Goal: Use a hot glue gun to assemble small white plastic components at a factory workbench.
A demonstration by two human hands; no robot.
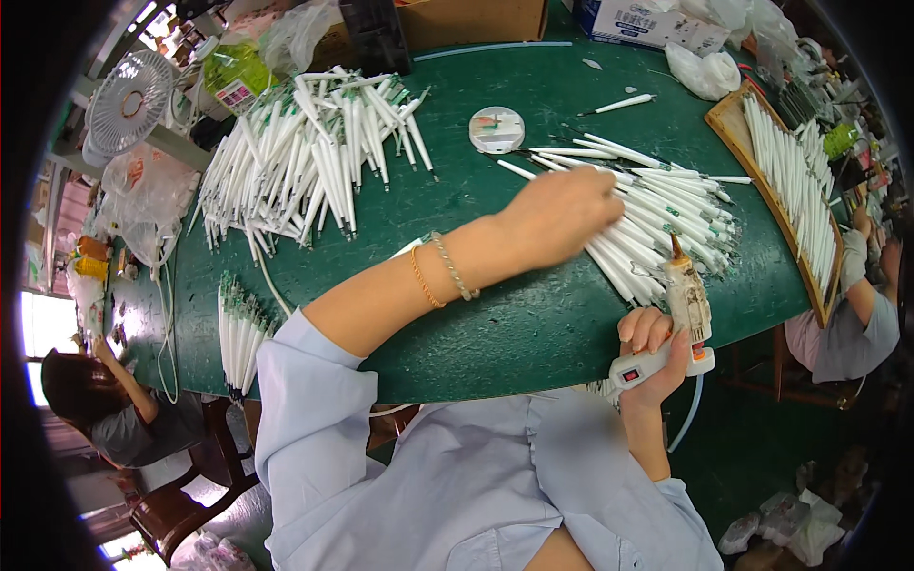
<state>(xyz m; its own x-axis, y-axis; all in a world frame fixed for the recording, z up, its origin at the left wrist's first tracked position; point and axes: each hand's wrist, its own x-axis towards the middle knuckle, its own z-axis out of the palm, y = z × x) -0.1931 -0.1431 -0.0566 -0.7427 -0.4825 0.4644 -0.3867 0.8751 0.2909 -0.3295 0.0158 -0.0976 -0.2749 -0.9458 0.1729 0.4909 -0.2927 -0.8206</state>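
Observation:
My left hand (564,215) is over the near part of a loose pile of slender white tapered sticks (681,205) with dark tips and green bits. Its fingers are curled closed, and whatever they grip is hidden behind the hand. In my right hand (657,354), near the table's front edge, is a white hot glue gun (687,305), its brownish nozzle pointing up beside the pile. A single white stick (619,105) lies apart on the far side. Just beyond my left hand is a small round clear-topped disc (496,129).
A larger heap of white sticks (314,152) lies at far left, with a smaller bundle (238,333) nearer. On the right, a wooden tray (731,133) holds rows of them. A fan (130,100) stands left. People sit at both sides of the green table (447,343).

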